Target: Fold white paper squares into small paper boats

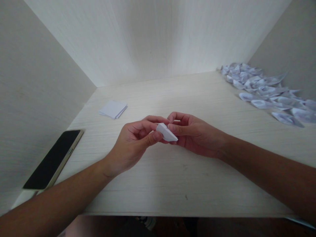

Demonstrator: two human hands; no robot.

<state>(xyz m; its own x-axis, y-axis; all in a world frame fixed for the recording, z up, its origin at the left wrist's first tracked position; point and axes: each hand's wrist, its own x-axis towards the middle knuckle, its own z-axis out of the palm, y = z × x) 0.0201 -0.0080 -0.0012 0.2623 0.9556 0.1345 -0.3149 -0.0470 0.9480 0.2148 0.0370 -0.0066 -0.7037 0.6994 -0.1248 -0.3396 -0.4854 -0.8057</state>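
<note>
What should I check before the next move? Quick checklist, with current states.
1. Folded paper held by left hand and right hand: ok, both on it.
2. All its folds visible: not ok, hands hide part.
3. Paper stack squared: not ok, edges offset on the right.
4. Left forearm off the phone: cannot tell, they overlap in view.
5. Right forearm off the folded pieces: ok, apart.

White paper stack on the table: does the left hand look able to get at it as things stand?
Probably yes: the paper stack lies beyond the left hand, with only tabletop between them. That hand is busy, though, pinching the folded paper, so it would likely have to let go first.
</note>
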